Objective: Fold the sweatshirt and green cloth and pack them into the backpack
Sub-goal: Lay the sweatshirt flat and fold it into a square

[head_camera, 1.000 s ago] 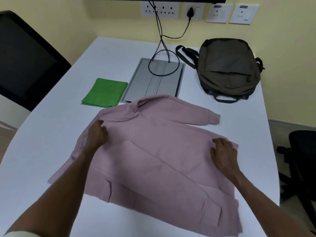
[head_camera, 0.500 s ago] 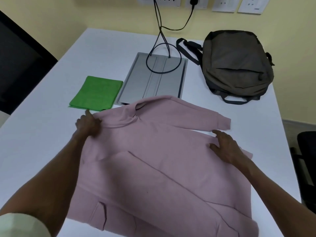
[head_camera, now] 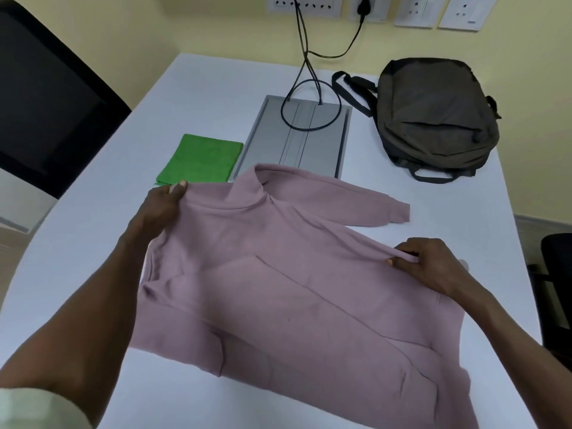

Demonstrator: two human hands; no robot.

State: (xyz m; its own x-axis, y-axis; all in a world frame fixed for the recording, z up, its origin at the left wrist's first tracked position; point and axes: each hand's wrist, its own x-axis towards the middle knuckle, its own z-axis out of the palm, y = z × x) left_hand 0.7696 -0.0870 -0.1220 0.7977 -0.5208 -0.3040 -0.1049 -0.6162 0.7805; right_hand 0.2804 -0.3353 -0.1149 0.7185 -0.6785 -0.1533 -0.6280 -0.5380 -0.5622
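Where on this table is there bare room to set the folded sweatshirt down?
Bare: the table left of the green cloth, and the strip between sweatshirt and backpack. Crowded: the middle, around the grey panel.

Both hands (head_camera: 161, 209) (head_camera: 424, 264) pinch the pink sweatshirt (head_camera: 294, 274) on the table (head_camera: 216, 82).

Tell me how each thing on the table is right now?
Pink fleece sweatshirt: partly folded, far edge lifted.
Green cloth: folded flat.
Dark grey backpack: lying down; looks closed.
Left hand: pinching sweatshirt.
Right hand: pinching sweatshirt.
Black plug: in socket.
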